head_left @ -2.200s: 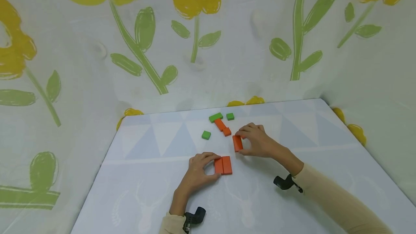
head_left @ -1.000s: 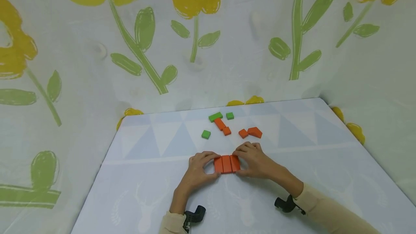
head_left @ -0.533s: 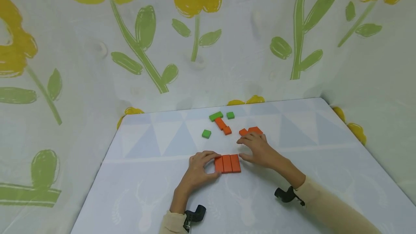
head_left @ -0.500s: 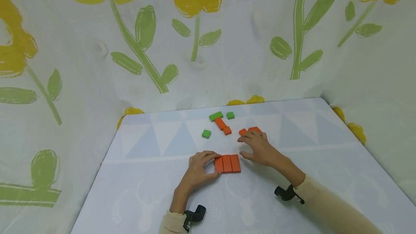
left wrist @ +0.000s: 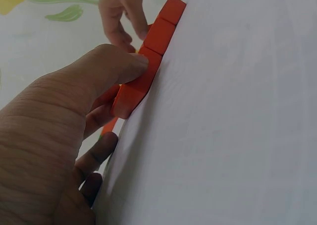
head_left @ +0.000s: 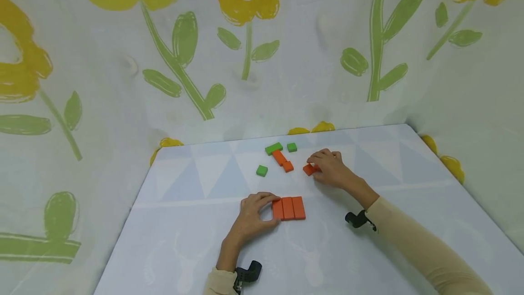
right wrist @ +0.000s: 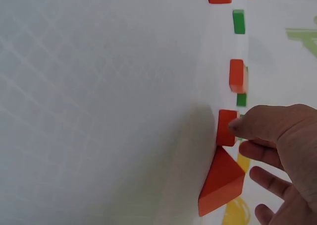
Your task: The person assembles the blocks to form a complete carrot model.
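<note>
Three flat orange rectangular blocks stand side by side in a row on the table. My left hand (head_left: 254,215) pinches the leftmost block (head_left: 277,210) by its far and near ends; the middle block (head_left: 288,208) and right-hand block (head_left: 299,207) sit against it. Farther back and to the right, my right hand (head_left: 333,170) has thumb and fingers about a small orange square block (head_left: 308,170). In the right wrist view the thumb tip lies on that block (right wrist: 227,128). Beside it is a larger angled orange block (right wrist: 223,183), mostly hidden behind the hand in the head view.
Toward the back lie a long green block (head_left: 274,148), two small green blocks (head_left: 292,147), a long orange block (head_left: 279,157) and a small orange one (head_left: 288,166). A flower-printed white sheet (head_left: 303,58) hangs behind the table's far edge.
My right hand brought a third orange block to the row's right end and let it go. It then moved back to the small orange square block. My left hand stayed at the row.
</note>
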`<action>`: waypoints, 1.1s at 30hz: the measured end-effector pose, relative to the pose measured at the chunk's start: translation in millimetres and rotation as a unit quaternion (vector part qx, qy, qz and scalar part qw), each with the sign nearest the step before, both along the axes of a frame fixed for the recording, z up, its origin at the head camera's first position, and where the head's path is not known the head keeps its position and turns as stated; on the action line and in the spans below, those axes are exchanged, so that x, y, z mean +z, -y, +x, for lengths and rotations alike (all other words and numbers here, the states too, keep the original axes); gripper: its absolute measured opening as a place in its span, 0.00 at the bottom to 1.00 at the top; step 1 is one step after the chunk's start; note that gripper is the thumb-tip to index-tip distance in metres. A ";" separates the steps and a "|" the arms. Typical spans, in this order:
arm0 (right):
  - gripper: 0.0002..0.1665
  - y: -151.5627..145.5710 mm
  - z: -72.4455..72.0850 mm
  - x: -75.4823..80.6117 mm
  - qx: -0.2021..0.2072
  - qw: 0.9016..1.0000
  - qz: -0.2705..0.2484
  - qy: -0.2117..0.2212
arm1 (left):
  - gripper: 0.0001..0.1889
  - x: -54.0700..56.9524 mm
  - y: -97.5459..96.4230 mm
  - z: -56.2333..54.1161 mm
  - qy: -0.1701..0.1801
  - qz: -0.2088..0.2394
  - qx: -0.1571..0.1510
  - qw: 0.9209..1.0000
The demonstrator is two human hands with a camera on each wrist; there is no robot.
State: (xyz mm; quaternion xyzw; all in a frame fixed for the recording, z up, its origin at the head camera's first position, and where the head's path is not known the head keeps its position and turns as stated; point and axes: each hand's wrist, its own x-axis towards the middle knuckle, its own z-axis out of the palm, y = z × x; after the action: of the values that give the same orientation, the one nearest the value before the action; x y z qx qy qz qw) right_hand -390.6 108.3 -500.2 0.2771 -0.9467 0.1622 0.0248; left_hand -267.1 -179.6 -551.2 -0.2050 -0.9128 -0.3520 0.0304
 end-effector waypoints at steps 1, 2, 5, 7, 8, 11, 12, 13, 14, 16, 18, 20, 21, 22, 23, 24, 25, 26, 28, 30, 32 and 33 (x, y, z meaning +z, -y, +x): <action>0.20 0.4 -1.2 0.3 0.002 1.000 0.003 0.003 | 0.26 0.3 0.1 0.0 -0.001 0.000 0.000 1.000; 0.20 0.7 -2.2 0.5 0.005 1.000 0.005 0.004 | 0.26 0.5 0.3 0.1 -0.002 0.000 0.000 1.000; 0.19 1.0 -3.8 0.5 0.011 1.000 0.009 0.009 | 0.26 1.0 0.0 0.5 -0.003 -0.001 -0.002 1.000; 0.18 1.1 -4.3 0.7 0.015 1.000 0.008 0.009 | 0.26 1.1 0.0 0.8 -0.004 -0.002 -0.002 1.000; 0.17 1.2 -4.9 0.4 0.018 1.000 0.009 0.007 | 0.26 1.2 0.1 1.0 -0.004 -0.003 -0.002 1.000; 0.14 1.2 -7.0 -0.6 0.027 1.000 0.012 0.001 | 0.26 2.0 0.5 1.2 -0.003 -0.003 0.000 1.000; 0.13 1.3 -7.5 -0.8 0.027 1.000 0.013 0.001 | 0.26 2.0 0.6 1.1 -0.003 -0.003 0.001 1.000; 0.12 1.3 -7.7 -0.9 0.027 1.000 0.015 0.003 | 0.26 1.6 0.6 0.9 -0.004 -0.003 0.002 1.000; 0.12 1.2 -7.7 -0.9 0.027 0.999 0.016 0.004 | 0.26 1.5 0.6 0.7 -0.003 -0.004 0.002 1.000; 0.12 1.6 -6.6 -0.2 0.021 1.000 0.018 0.012 | 0.26 1.0 0.4 0.4 -0.002 -0.007 0.003 1.000; 0.13 2.2 -3.8 0.4 0.018 0.999 0.019 0.020 | 0.26 0.5 0.2 0.2 0.001 -0.008 0.003 1.000; 0.14 2.4 1.0 1.8 0.017 0.999 0.018 0.023 | 0.26 0.5 0.1 0.0 0.002 -0.009 0.002 1.000; 0.14 2.6 3.9 2.5 0.017 0.999 0.017 0.024 | 0.26 0.5 0.0 0.0 0.002 -0.009 0.002 1.000; 0.14 2.7 7.3 3.1 0.018 0.999 0.014 0.025 | 0.26 0.4 0.0 -0.1 0.001 -0.008 0.001 1.000; 0.15 2.7 10.7 3.7 0.020 0.999 0.011 0.023 | 0.26 0.2 0.0 -0.1 0.000 -0.009 0.001 1.000; 0.15 2.5 14.2 4.5 0.023 0.999 0.008 0.022 | 0.26 0.1 0.1 -0.1 0.000 -0.010 0.002 1.000; 0.15 2.3 18.0 5.5 0.026 0.999 0.003 0.020 | 0.26 0.1 0.3 -0.1 -0.001 -0.011 0.002 1.000; 0.15 2.3 21.9 6.5 0.030 0.999 -0.002 0.018 | 0.26 0.2 0.4 0.0 -0.002 -0.011 0.003 1.000; 0.15 2.0 29.7 8.8 0.036 0.999 -0.011 0.013 | 0.26 0.4 0.7 0.2 -0.001 -0.013 0.005 1.000; 0.15 1.7 38.0 11.2 0.044 0.999 -0.021 0.006 | 0.26 1.2 0.9 0.7 0.000 -0.012 0.004 1.000; 0.14 1.5 46.4 13.1 0.052 0.998 -0.030 -0.004 | 0.26 1.7 1.0 1.1 0.001 -0.011 0.003 1.000; 0.14 1.4 50.4 13.8 0.057 0.998 -0.035 -0.009 | 0.26 1.5 1.2 1.0 0.000 -0.012 0.002 1.000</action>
State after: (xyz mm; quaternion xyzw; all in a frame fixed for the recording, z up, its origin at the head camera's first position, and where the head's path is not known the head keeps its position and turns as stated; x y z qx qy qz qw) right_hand -340.1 106.9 -486.4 0.3313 -0.9227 0.1943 0.0338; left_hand -266.1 -180.8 -549.8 -0.2034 -0.9173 -0.3410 0.0290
